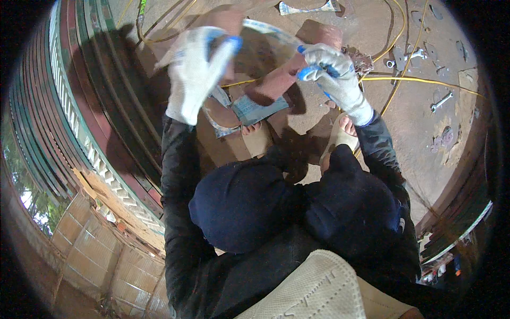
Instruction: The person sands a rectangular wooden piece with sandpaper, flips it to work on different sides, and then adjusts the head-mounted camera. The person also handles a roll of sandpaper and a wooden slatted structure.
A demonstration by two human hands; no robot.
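Strip (268, 28) between left hand (197, 77) and right hand (336, 73), upper centre; block (275, 80) below strip; scrap (260, 110) at block's lower end; cable (393, 78) on floor (409, 130), upper right; wrench (442, 101) below cable, right; slats (98, 101) along left edge

Brightly lit on the floor (419, 117) right of the right hand's (337, 74) grip. Lit apparently from the right, casting hard shadows leftward. Smeared by motion at the strip (271, 33) and left hand (197, 74), left of the grip. Dim on the trousers (356, 212) below. Bends the slats (111, 85) far left; fades to black, grainy corners.
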